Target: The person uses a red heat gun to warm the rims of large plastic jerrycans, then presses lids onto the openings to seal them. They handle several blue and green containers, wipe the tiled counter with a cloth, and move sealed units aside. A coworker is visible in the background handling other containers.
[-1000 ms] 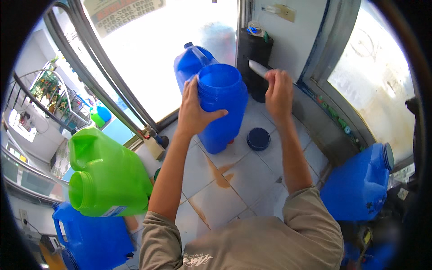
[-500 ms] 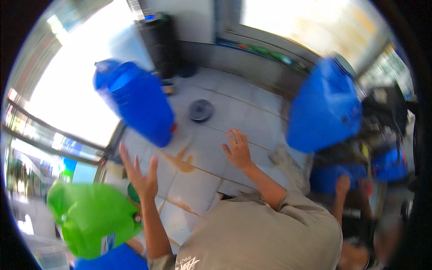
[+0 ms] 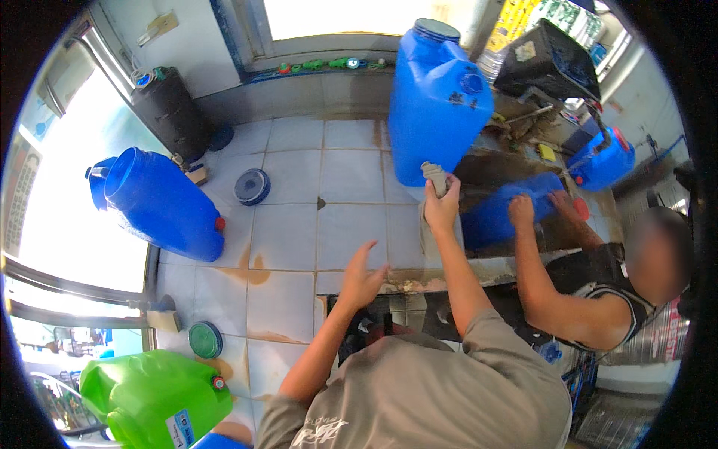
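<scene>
Head view: your right hand (image 3: 441, 207) has its fingers wrapped tight around a grey rag (image 3: 434, 176), held just in front of the tall blue jerrycan (image 3: 437, 101), low at its base. Your left hand (image 3: 360, 278) hangs empty over the tiled counter (image 3: 351, 176), fingers loosely spread. The rag looks soft and limp, likely wet and light; bunch it in your palm. A co-worker's hand (image 3: 521, 209) rests on a lying blue can (image 3: 501, 213) right of the jerrycan. 0.5 s ago both your hands were empty and open; now 1 grips the rag.
</scene>
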Demonstrator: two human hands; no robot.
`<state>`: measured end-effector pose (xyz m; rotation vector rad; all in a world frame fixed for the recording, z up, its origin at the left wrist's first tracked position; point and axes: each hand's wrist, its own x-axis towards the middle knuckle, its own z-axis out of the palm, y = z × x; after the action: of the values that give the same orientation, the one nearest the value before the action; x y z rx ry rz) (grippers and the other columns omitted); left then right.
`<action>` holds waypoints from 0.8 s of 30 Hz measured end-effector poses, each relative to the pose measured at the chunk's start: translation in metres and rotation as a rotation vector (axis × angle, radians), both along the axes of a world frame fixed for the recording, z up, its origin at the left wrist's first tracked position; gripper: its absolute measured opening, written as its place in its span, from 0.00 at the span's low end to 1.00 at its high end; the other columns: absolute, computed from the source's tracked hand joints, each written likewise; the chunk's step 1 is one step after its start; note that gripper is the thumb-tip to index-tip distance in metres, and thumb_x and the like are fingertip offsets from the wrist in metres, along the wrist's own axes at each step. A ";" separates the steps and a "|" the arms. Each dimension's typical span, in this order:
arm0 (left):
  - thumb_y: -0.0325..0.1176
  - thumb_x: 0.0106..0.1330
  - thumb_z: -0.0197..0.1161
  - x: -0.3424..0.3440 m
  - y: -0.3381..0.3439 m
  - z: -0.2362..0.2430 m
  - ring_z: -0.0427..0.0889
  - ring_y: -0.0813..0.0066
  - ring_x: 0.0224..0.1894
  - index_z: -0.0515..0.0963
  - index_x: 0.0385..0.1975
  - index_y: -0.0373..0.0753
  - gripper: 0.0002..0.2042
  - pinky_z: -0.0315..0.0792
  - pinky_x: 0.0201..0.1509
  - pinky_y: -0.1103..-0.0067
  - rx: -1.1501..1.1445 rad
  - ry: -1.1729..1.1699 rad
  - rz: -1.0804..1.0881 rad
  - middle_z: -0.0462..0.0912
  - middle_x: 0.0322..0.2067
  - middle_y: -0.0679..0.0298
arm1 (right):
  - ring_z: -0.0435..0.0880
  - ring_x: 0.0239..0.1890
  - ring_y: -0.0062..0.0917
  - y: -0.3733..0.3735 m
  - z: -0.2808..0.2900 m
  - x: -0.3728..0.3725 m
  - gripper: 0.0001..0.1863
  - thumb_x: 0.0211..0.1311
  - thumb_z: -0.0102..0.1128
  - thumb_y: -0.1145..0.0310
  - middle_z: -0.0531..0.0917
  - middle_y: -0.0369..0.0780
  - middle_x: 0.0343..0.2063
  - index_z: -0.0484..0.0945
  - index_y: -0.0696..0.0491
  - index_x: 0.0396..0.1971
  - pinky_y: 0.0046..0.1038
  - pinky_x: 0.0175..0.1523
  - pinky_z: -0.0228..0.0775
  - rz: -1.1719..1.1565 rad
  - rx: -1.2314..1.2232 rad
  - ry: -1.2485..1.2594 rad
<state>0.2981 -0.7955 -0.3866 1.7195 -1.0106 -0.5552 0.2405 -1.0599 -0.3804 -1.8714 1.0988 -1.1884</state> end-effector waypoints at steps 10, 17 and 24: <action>0.32 0.64 0.70 -0.009 -0.171 0.004 0.79 0.58 0.60 0.67 0.60 0.35 0.27 0.78 0.56 0.68 -0.160 0.794 -0.339 0.75 0.60 0.50 | 0.77 0.59 0.39 0.025 0.068 -0.099 0.20 0.73 0.54 0.64 0.74 0.44 0.58 0.70 0.47 0.62 0.54 0.60 0.75 -0.204 1.279 -0.586; 0.38 0.78 0.58 -0.033 -0.160 0.035 0.79 0.65 0.57 0.65 0.65 0.39 0.21 0.77 0.57 0.70 -0.349 0.889 -0.435 0.77 0.56 0.56 | 0.81 0.59 0.37 0.022 0.009 -0.136 0.36 0.69 0.61 0.56 0.77 0.44 0.61 0.60 0.46 0.74 0.53 0.55 0.81 0.690 1.023 -0.908; 0.40 0.73 0.61 -0.015 -0.198 0.099 0.76 0.43 0.62 0.64 0.72 0.44 0.29 0.72 0.63 0.59 -0.013 -0.427 -0.516 0.69 0.66 0.44 | 0.84 0.36 0.21 -0.015 -0.022 -0.119 0.30 0.56 0.71 0.80 0.86 0.36 0.42 0.74 0.45 0.59 0.27 0.31 0.77 0.941 1.090 -0.566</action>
<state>0.2827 -0.9931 -0.2874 1.5963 -1.7839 -0.5069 0.1211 -1.0749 -0.4020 -0.8575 0.2833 -0.3364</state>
